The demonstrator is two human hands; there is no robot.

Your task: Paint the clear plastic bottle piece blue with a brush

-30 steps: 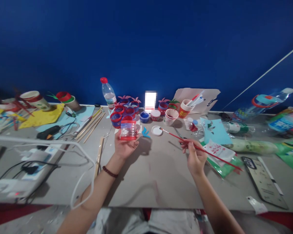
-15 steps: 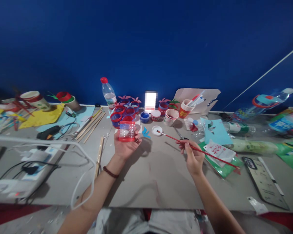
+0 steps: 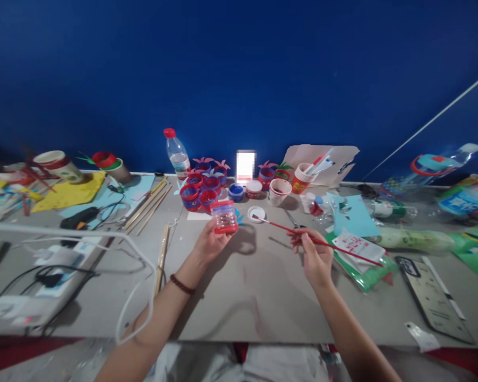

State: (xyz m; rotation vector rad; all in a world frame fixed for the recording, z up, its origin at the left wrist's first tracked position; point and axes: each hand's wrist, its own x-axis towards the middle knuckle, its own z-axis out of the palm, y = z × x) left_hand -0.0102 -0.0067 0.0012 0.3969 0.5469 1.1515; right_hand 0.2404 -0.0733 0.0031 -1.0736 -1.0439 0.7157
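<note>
Gripping a clear red-and-blue-banded plastic cup (image 3: 224,217) in the left hand (image 3: 210,242), skinny red paintbrush (image 3: 279,225) pinched in the right hand (image 3: 317,258), by a round white lid (image 3: 258,210). Round red-and-blue cups (image 3: 190,203) crowd just behind; flat grey table (image 3: 279,302), dark blue wall (image 3: 239,79).

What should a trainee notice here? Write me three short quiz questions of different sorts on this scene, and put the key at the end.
1. Multiple choice: What does the right hand hold?
A) a glue gun
B) a paintbrush
C) a wooden stick

2. True or false: The phone lies to the right of the right hand.

3. Fill in the blank: The left hand holds a clear plastic piece whose upper and lower rims are ____.

Key:
1. B; its tip is at the round white lid, though whether they touch is hard to tell.
2. True.
3. Red.
</note>
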